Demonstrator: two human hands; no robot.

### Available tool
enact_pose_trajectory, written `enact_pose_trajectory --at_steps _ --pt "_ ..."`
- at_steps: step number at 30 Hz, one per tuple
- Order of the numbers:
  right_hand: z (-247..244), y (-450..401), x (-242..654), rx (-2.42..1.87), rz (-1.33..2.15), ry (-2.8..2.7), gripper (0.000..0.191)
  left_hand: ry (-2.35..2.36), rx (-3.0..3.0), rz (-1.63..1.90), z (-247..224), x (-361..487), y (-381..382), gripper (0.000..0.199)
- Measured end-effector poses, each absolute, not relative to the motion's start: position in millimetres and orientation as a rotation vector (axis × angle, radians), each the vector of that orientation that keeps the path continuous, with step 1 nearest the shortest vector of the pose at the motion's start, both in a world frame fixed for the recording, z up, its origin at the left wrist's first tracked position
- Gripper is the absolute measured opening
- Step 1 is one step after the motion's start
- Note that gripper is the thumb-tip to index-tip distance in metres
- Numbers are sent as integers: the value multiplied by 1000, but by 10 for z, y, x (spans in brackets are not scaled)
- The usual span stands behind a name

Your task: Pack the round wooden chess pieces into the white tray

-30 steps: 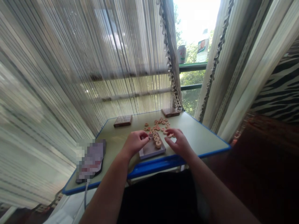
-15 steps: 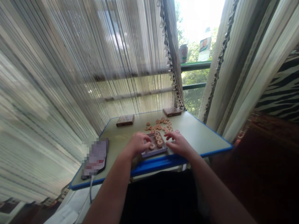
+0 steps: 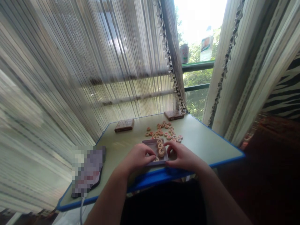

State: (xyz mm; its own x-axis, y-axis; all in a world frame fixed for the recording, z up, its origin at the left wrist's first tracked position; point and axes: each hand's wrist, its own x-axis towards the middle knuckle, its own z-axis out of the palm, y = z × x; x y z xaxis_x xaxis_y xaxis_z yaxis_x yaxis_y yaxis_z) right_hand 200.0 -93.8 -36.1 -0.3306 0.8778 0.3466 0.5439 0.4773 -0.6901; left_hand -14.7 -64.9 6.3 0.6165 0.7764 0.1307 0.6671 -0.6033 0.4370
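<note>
A shallow lilac box tray (image 3: 150, 144) lies near the table's front edge. Inside, along its right side, a row of several Chinese chess pieces (image 3: 161, 152) shows dark characters. My left hand (image 3: 138, 156) reaches over the tray's left side. Its thumb and forefinger close on one round wooden piece (image 3: 156, 159) at the front of the tray, which they partly cover. My right hand (image 3: 181, 156) is at the tray's right wall, forefinger and thumb curved apart, their tips at the rim, with no piece visible between them.
Loose chess pieces (image 3: 169, 137) with red or dark characters lie scattered beyond the tray. Two flat brown boxes (image 3: 124, 125) sit along the table's far edge. A blurred phone-like device (image 3: 90, 175) with a cable lies left. Curtains (image 3: 131, 62) hang behind the table (image 3: 206, 143).
My left thumb and forefinger have come down onto the front piece in the tray. My right hand has moved in to the tray's right rim. The view has shifted slightly.
</note>
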Motion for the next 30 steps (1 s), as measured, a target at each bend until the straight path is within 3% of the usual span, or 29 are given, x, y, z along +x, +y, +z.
enact_pose_trajectory --at_steps 8,30 --pt "-340 -924 1987 -1183 549 -2034 38 1162 2306 385 114 -155 -668 24" --pt "-351 -931 1999 -1169 561 -2047 42 973 2347 389 91 -147 -692 30"
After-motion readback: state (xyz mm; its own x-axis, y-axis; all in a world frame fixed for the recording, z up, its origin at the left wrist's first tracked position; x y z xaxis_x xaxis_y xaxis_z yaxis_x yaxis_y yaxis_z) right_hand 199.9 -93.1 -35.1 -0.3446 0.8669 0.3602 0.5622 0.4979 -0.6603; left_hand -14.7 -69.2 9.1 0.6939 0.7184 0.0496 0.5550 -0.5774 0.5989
